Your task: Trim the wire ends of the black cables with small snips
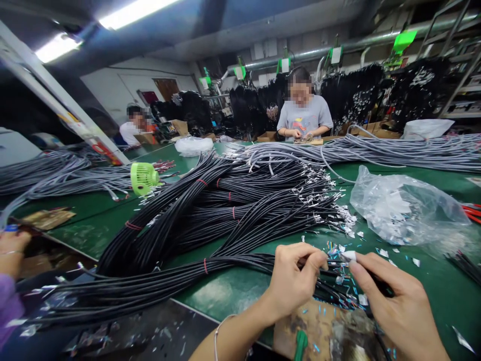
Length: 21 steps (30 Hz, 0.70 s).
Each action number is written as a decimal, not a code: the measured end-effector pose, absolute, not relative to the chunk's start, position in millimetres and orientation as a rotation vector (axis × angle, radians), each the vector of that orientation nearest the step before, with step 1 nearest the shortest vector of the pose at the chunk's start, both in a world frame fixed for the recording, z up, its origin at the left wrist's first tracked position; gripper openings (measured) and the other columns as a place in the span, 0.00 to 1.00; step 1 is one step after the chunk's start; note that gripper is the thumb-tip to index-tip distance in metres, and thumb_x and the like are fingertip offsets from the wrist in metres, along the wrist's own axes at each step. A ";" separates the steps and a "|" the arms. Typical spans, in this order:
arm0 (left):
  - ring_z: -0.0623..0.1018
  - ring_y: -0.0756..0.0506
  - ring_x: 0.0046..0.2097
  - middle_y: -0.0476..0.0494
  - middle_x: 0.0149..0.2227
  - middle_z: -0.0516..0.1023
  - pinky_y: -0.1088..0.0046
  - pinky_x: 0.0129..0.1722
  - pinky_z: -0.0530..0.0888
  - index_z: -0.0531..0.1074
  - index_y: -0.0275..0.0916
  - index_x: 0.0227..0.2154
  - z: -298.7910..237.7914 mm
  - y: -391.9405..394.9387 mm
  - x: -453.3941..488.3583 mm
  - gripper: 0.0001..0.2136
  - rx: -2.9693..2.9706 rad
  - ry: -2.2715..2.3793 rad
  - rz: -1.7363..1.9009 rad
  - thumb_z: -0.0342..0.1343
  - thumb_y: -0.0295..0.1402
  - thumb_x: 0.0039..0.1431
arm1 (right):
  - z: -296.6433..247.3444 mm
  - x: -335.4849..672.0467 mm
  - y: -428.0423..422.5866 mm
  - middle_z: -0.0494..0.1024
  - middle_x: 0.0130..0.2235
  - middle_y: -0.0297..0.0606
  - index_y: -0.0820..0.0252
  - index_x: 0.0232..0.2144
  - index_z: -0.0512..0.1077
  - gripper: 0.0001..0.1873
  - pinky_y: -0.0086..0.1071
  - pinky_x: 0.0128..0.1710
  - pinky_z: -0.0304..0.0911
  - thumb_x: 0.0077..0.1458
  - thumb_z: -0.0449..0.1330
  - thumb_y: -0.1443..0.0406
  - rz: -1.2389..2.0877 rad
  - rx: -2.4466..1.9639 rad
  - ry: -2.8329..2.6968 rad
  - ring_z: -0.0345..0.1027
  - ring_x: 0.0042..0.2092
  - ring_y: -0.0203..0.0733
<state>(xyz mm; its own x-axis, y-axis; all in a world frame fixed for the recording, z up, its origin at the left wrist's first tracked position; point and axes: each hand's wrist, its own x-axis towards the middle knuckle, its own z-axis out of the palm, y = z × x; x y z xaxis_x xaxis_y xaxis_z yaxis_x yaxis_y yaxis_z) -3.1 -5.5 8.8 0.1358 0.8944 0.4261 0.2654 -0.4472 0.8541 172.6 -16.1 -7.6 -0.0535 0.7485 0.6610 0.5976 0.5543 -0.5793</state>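
Note:
My left hand (291,281) is closed in a pinch round the ends of a black cable bundle (180,273) that runs off to the left across the green table (225,291). My right hand (394,301) is closed too, its thumb and fingers pinching a small white connector piece (348,255) at the cable ends, right beside the left fingertips. Small blue and white bits (338,278) lie scattered under both hands. A large heap of black cables with metal terminals (244,205), tied with red bands, lies just behind.
A clear plastic bag of white pieces (402,208) lies at the right. Grey cable bundles (394,148) stretch across the back, with a green fan (144,178) at the left. One person (304,113) works opposite, another (133,128) at far left; someone's hand (11,248) at the left edge.

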 end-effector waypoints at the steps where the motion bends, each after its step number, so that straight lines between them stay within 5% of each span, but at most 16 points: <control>1: 0.65 0.55 0.18 0.51 0.16 0.67 0.79 0.18 0.60 0.73 0.33 0.20 8.9 -5.3 -2.8 0.15 1.791 1.106 1.310 0.50 0.30 0.61 | -7.5 172.9 -16.1 0.79 0.32 0.35 0.56 0.35 0.75 0.06 0.23 0.30 0.68 0.53 0.60 0.64 0.220 -1.132 -1.720 0.73 0.31 0.36; 8: 0.66 0.53 0.21 0.47 0.18 0.71 0.76 0.22 0.60 0.75 0.32 0.20 7.9 -6.5 0.9 0.10 2.008 1.065 1.318 0.57 0.28 0.54 | 1.0 169.0 -18.3 0.67 0.24 0.31 0.58 0.24 0.68 0.10 0.25 0.23 0.60 0.51 0.61 0.59 0.683 -1.190 -1.564 0.61 0.25 0.34; 14: 0.71 0.50 0.24 0.45 0.22 0.76 0.76 0.25 0.65 0.76 0.34 0.23 7.7 0.7 -1.2 0.06 2.014 0.974 1.371 0.59 0.27 0.53 | -4.8 165.1 -16.4 0.61 0.21 0.28 0.59 0.33 0.68 0.17 0.25 0.19 0.52 0.52 0.58 0.52 1.315 -1.066 -1.361 0.52 0.21 0.31; 21: 0.67 0.52 0.22 0.48 0.20 0.71 0.76 0.23 0.61 0.75 0.34 0.21 4.0 -2.1 4.5 0.08 2.043 1.100 1.279 0.57 0.27 0.55 | -7.4 164.7 -7.8 0.67 0.26 0.32 0.58 0.26 0.65 0.08 0.28 0.28 0.60 0.55 0.56 0.61 0.656 -1.233 -1.596 0.61 0.28 0.37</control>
<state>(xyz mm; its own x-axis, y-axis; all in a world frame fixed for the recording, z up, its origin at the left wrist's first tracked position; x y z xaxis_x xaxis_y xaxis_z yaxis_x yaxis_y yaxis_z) 4.5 -2.1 4.0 0.2373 0.8306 0.5037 0.3743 -0.5567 0.7417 164.7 -7.8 -7.4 -0.0078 0.9298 0.3679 0.4027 0.3397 -0.8500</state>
